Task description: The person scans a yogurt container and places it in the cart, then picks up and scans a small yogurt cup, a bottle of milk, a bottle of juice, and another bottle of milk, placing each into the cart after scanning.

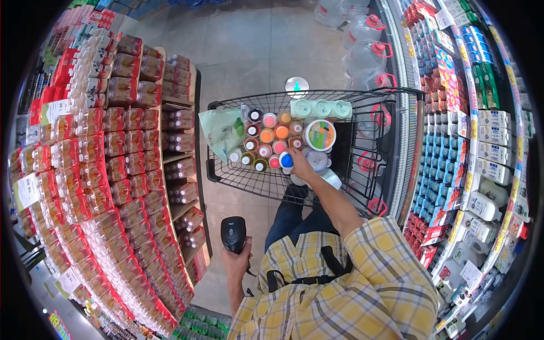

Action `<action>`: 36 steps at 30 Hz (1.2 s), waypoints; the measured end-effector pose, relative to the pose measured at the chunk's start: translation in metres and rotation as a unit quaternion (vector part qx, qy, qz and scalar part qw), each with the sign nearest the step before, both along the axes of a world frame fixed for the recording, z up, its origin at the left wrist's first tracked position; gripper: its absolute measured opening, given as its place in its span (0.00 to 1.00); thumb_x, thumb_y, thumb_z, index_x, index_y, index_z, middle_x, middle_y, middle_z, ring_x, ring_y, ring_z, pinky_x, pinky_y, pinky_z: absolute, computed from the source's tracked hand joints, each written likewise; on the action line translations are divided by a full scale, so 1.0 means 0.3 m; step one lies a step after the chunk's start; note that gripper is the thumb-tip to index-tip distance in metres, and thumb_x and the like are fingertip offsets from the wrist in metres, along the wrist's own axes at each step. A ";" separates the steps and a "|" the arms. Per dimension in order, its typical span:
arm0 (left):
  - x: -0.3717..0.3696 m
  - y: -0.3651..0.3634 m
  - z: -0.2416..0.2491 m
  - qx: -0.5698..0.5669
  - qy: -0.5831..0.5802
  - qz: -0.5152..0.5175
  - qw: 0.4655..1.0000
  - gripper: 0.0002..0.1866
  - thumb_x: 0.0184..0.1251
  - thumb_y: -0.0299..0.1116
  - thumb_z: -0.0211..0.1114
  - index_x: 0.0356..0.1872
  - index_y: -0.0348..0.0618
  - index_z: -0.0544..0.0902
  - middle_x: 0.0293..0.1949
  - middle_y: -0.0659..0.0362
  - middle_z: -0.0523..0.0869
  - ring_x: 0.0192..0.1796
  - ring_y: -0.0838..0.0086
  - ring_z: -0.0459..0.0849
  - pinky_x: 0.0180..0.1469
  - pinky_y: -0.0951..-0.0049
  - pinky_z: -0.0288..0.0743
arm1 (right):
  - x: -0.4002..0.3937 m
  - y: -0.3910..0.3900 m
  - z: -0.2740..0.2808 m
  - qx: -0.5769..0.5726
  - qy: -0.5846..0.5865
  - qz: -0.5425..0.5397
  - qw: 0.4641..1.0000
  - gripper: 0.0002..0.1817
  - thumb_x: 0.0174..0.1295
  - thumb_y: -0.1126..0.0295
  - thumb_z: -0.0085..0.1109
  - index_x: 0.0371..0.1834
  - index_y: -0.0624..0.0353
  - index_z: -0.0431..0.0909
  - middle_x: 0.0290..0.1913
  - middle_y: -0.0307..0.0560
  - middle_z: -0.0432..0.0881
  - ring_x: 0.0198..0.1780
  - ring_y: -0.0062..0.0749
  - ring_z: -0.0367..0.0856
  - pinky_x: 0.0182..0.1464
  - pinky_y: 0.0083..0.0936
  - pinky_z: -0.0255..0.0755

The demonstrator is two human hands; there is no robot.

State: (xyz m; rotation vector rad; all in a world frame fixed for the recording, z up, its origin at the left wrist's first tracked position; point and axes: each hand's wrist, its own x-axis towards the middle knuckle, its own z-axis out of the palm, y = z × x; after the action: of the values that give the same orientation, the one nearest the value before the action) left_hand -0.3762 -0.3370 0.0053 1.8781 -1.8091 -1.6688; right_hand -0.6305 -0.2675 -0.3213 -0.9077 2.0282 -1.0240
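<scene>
My left hand (pixel 238 258) is wrapped round a black handheld barcode scanner (pixel 233 233), held low beside the shopping cart. My right hand (pixel 300 164) reaches into the black wire shopping cart (pixel 249 188) and closes on a bottle with a blue cap (pixel 287 161). Left of that hand, several bottles with orange, pink, white and dark caps (pixel 281 132) stand packed together. A round tub with a green and orange lid (pixel 321 135) sits just above it. Behind the tub is a pack of pale green containers (pixel 321 108). A light green bag (pixel 222 133) hangs over the cart's left end.
Shelves of red-wrapped bottle packs (pixel 124 147) rise on the left. Large clear water jugs with red handles (pixel 368 56) line the floor on the right, beside a chilled shelf of cartons and small bottles (pixel 443 164). A round floor sign with a green arrow (pixel 297 86) lies beyond the cart.
</scene>
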 end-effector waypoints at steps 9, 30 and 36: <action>-0.022 0.003 -0.008 0.002 -0.015 -0.006 1.000 0.07 0.62 0.30 0.69 0.38 0.38 0.86 0.20 0.64 0.81 0.20 0.81 0.78 0.24 0.78 0.70 | 0.020 -0.005 -0.058 0.039 0.042 0.003 0.998 0.45 0.34 0.86 0.71 0.63 0.62 0.66 0.61 0.59 0.72 0.63 0.58 0.71 0.65 0.41 0.70; -0.530 0.137 -0.070 -0.026 0.160 -0.387 0.908 0.13 0.60 0.32 0.72 0.42 0.37 0.81 0.25 0.62 0.78 0.19 0.79 0.73 0.20 0.76 0.64 | -0.057 0.698 0.801 -0.085 -0.061 -0.179 0.978 0.28 0.50 0.74 0.70 0.57 0.64 0.73 0.52 0.57 0.82 0.55 0.44 0.82 0.57 0.36 0.76; -0.705 0.352 0.001 -0.008 0.202 -0.459 0.865 0.14 0.59 0.31 0.72 0.40 0.32 0.80 0.23 0.59 0.81 0.18 0.76 0.77 0.21 0.73 0.68 | -0.131 1.193 1.021 -0.138 0.004 -0.355 0.925 0.25 0.54 0.72 0.69 0.56 0.64 0.75 0.49 0.53 0.85 0.49 0.34 0.85 0.54 0.31 0.78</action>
State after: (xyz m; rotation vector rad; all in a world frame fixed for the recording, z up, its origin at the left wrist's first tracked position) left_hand -0.5877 -0.2314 0.0055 0.4967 -2.6395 -2.0030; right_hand -0.6698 0.0903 -0.0150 -0.2733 2.3079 -1.7222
